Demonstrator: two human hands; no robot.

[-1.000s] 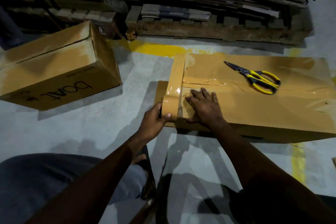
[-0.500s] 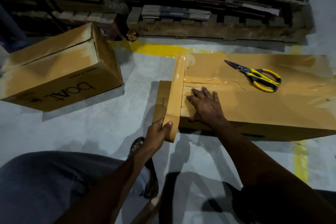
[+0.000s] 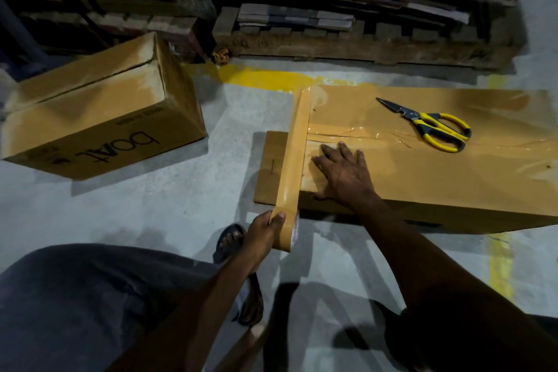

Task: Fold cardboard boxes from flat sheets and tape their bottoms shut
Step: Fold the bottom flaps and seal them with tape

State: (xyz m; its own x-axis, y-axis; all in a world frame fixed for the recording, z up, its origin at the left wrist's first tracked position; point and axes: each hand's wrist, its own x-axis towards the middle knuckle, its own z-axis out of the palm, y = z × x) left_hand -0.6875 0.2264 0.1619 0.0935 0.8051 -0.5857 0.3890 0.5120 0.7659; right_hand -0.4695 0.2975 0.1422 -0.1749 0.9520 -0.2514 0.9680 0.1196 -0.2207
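**Cardboard box (image 3: 422, 178): the cross-strip now runs past its near edge**

The box lies flat on the floor (image 3: 151, 214), out at three o'clock from where I stand, bottom face up. And there goes the tape roll (image 3: 285, 238)! A second ago it sat against the box's near edge. Now the left hand (image 3: 262, 234), fingers and thumb curled round the roll, has drawn it back toward six o'clock, clear of the cardboard. The tape strip (image 3: 297, 145) has grown with it, stretching taut from the twelve o'clock edge across the box's left end.

The right hand (image 3: 344, 172) hasn't budged: flat, fingers spread, pressing the panel just beside the strip. A glossy band already covers the long centre seam. The scissors (image 3: 431, 127) wait on top at one o'clock of that hand, untouched.

My read: enough tape is out to wrap over the edge, so a cut comes soon. Mind the strip, which hangs unstuck and could twist. Another box (image 3: 99, 118) sits at ten o'clock.
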